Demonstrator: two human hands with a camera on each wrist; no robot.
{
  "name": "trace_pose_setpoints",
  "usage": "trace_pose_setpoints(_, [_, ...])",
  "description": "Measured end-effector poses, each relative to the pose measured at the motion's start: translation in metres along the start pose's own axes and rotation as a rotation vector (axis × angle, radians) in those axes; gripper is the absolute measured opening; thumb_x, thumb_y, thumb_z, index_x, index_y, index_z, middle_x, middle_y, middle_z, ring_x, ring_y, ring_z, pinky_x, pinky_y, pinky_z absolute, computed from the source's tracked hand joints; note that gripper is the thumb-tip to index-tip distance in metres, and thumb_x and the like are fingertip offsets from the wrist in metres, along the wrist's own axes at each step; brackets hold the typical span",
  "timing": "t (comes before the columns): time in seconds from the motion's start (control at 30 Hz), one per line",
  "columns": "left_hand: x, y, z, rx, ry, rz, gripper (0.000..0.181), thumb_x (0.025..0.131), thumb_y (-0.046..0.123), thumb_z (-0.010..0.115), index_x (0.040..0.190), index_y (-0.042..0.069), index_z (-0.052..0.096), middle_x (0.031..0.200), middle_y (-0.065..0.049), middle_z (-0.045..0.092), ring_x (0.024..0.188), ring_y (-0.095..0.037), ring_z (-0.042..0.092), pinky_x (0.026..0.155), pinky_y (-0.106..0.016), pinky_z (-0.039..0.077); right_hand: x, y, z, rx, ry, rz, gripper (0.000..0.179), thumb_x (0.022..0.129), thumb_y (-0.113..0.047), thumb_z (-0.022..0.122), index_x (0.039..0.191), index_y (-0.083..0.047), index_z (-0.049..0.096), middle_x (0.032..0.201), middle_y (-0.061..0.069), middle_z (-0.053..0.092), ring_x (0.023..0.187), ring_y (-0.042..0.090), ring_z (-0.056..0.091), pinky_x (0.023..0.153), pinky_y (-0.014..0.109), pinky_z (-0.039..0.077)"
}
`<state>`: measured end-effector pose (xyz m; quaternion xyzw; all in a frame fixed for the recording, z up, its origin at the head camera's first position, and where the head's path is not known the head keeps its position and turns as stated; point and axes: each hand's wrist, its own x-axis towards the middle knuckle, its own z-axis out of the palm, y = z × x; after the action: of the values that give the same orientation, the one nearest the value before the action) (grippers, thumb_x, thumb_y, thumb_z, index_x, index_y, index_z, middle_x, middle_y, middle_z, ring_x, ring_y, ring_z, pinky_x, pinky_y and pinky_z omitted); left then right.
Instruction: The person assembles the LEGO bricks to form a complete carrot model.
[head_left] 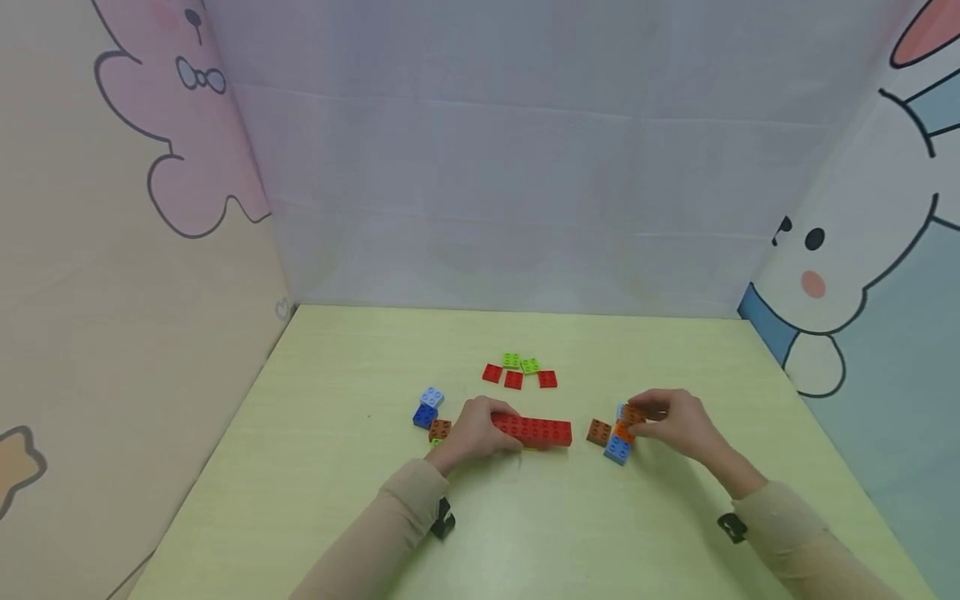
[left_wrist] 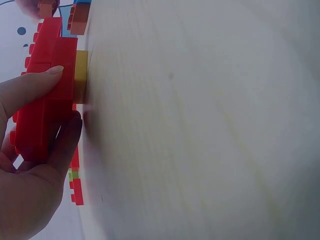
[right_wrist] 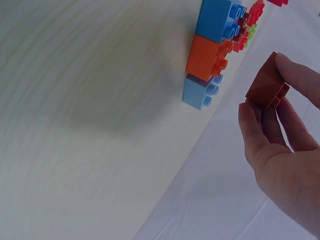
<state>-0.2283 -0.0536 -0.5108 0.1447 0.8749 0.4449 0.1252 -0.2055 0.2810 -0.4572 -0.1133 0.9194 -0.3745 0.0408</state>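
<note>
My left hand [head_left: 480,429] grips the left end of a long red block assembly [head_left: 543,432], thumb on its near side. Two red layers show in the left wrist view, with a yellow brick [left_wrist: 81,77] beneath them at the tabletop. Thumb and fingers of my right hand [head_left: 678,423] pinch a brown brick [right_wrist: 267,82], raised off the table. Just below and beside it stand a blue brick [right_wrist: 214,20], an orange brick [right_wrist: 204,57] and a light blue brick [right_wrist: 197,92] in a row. Another brown brick [head_left: 598,432] lies left of that row.
Red bricks [head_left: 513,380] and green bricks [head_left: 512,360] lie farther back on the table [head_left: 337,358]. Left of my left hand are a light blue brick [head_left: 432,397], a dark blue brick [head_left: 424,416], a brown brick [head_left: 440,429] and a partly hidden green one.
</note>
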Motion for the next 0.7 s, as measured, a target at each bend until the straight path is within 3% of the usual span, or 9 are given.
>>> trace_pose_setpoints(0.7, [0.001, 0.000, 0.000, -0.006, -0.003, -0.015, 0.036, 0.066, 0.022, 0.088, 0.099, 0.021, 0.074, 0.100, 0.007, 0.063, 0.093, -0.017, 0.052, 0.080, -0.038, 0.045, 0.020, -0.052, 0.052, 0.126, -0.059, -0.057, 0.031, 0.075, -0.005, 0.080, 0.104, -0.003, 0.070, 0.099, 0.004, 0.067, 0.094, 0.025, 0.064, 0.080, 0.038, 0.052])
